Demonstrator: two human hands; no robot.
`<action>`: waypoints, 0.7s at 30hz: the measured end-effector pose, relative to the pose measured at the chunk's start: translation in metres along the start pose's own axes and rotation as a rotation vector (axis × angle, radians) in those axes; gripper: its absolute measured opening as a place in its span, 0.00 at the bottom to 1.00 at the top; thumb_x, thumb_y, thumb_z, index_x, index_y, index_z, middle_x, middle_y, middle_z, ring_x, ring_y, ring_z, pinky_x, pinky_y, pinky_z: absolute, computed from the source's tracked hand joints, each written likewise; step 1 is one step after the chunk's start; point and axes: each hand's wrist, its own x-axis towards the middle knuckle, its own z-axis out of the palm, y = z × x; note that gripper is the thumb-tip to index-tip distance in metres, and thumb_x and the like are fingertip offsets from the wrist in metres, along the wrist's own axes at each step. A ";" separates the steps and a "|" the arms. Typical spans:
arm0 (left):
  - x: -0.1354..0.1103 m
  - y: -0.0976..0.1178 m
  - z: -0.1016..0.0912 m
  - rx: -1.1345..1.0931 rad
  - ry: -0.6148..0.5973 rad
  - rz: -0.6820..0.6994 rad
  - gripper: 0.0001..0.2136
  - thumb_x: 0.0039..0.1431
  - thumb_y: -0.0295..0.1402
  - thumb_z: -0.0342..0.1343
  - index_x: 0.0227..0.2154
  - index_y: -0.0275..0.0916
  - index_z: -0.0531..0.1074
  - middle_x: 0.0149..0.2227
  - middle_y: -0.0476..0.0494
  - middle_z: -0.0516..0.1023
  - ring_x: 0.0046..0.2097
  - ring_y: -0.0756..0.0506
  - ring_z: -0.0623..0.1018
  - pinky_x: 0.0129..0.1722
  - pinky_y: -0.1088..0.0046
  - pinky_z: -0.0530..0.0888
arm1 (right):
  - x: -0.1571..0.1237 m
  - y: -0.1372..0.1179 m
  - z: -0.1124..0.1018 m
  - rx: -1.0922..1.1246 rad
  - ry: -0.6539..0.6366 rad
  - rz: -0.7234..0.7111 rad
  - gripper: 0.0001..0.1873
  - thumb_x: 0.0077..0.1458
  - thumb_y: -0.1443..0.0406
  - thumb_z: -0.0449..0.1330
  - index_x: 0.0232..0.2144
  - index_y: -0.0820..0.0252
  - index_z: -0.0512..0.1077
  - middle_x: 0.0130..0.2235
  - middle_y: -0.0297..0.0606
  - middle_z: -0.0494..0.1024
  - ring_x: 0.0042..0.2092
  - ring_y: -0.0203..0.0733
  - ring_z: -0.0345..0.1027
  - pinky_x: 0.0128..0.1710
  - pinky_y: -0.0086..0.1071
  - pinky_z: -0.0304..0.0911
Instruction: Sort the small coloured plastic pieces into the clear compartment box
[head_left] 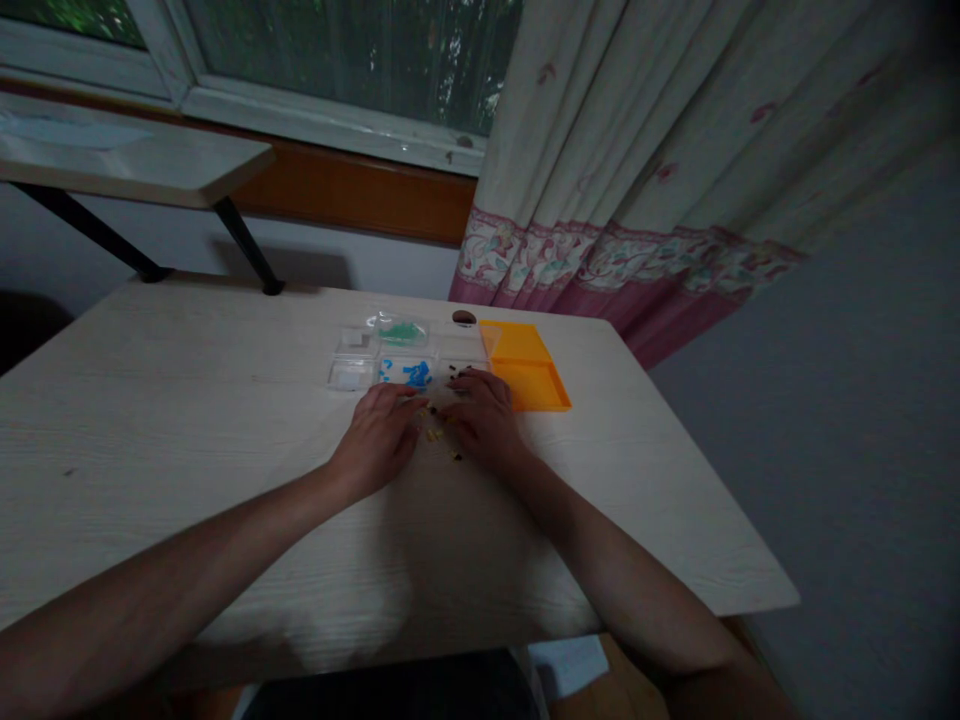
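Note:
My left hand [379, 432] and my right hand [484, 420] rest side by side on a pale wooden table [187, 440], fingers curled down over a small scatter of tiny yellow and dark pieces [439, 432]. What the fingertips pinch is too small to make out. Just beyond the hands stands a clear sorting box [409, 358] with several compartments; one holds blue pieces [409, 374], another green pieces [401, 332], another dark pieces [457, 370]. An orange lid [529, 362] lies open at the box's right side.
A second table [127, 165] on black legs stands at the back left under a window. A flowered curtain [637, 170] hangs at the back right. The table's right edge drops off to grey floor.

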 end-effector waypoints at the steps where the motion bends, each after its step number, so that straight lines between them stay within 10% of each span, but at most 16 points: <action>1: 0.000 0.000 0.000 0.007 -0.004 -0.004 0.19 0.58 0.26 0.53 0.53 0.38 0.70 0.53 0.36 0.69 0.56 0.36 0.66 0.59 0.51 0.65 | -0.001 0.001 0.000 0.012 -0.006 -0.009 0.13 0.51 0.72 0.61 0.36 0.49 0.80 0.52 0.35 0.73 0.60 0.50 0.55 0.61 0.46 0.51; 21: -0.001 -0.002 0.002 0.035 -0.014 0.016 0.14 0.57 0.28 0.55 0.46 0.38 0.73 0.53 0.36 0.68 0.57 0.35 0.65 0.57 0.51 0.66 | 0.000 0.005 0.005 0.100 -0.031 -0.059 0.17 0.53 0.73 0.58 0.40 0.49 0.79 0.53 0.35 0.73 0.62 0.48 0.54 0.63 0.46 0.51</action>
